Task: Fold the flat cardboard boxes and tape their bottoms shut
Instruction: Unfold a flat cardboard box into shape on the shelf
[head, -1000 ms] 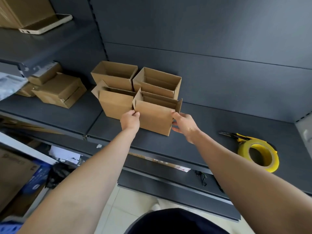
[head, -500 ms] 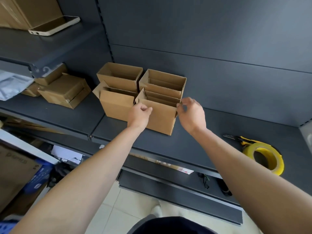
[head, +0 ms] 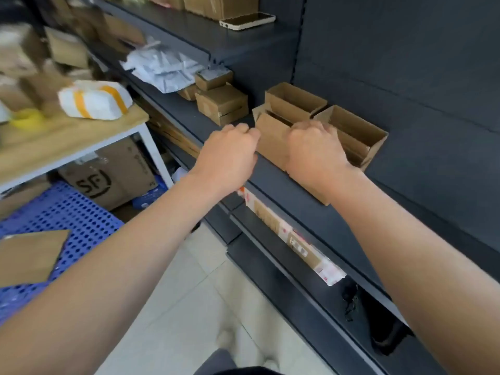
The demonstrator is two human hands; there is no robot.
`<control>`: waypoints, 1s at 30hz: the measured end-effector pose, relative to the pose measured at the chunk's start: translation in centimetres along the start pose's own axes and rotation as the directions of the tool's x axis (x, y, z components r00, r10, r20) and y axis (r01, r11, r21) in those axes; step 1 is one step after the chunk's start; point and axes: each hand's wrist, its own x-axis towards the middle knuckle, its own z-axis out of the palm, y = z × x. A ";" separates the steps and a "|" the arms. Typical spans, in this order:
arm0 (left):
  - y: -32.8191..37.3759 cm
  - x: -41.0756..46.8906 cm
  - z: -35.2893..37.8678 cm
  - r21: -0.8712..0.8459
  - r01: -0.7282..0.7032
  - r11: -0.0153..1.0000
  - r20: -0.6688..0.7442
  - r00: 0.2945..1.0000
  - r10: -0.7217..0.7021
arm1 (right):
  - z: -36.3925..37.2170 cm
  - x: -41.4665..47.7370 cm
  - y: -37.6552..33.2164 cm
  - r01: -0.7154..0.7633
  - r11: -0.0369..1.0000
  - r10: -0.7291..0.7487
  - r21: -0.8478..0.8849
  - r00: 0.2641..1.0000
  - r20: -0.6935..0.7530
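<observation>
- The nearest box sits under the right hand, close to the shelf edge. A backward tug could drag it off or tip it.
- The left hand is at the corner of the next box, and a knock there could skew the group.
- Both hands are curled. I cannot tell whether either one grips cardboard.
- The boxes stand upright with their open tops up, just beyond the knuckles. Their long axis runs along the shelf front, from the left hand towards the right.
</observation>
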 end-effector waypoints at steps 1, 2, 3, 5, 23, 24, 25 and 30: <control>-1.1 -1.4 -0.6 0.029 0.040 0.999 -0.003 0.999 -0.040 | -0.5 0.1 -1.5 0.049 0.999 -0.049 0.008 0.999 -0.002; -2.3 -2.8 -1.1 0.057 0.080 0.995 -0.005 0.997 -0.080 | -0.9 0.3 -3.2 0.095 0.995 -0.095 0.017 0.995 -0.007; -3.5 -4.2 -1.5 0.080 0.117 0.990 -0.011 0.993 -0.116 | -1.2 0.4 -4.9 0.138 0.990 -0.138 0.025 0.990 -0.015; -6.0 -7.3 -2.3 0.106 0.194 0.975 -0.020 0.981 -0.193 | -1.6 0.7 -8.8 0.231 0.973 -0.229 0.031 0.972 -0.043; -35.4 -38.1 -3.0 0.081 0.785 0.615 0.115 0.605 -0.788 | 1.8 -0.6 -52.7 0.693 0.709 -0.703 0.131 0.709 0.050; -36.6 -38.7 -2.6 0.079 0.790 0.608 0.126 0.597 -0.792 | 2.4 -0.3 -54.1 0.697 0.706 -0.707 0.123 0.704 0.069; -37.8 -39.1 -2.2 0.078 0.794 0.603 0.135 0.591 -0.795 | 3.0 0.1 -55.3 0.704 0.700 -0.714 0.119 0.695 0.085; -44.0 -39.6 0.4 0.107 0.792 0.601 0.166 0.582 -0.796 | 6.1 3.1 -60.3 0.729 0.677 -0.735 0.100 0.663 0.142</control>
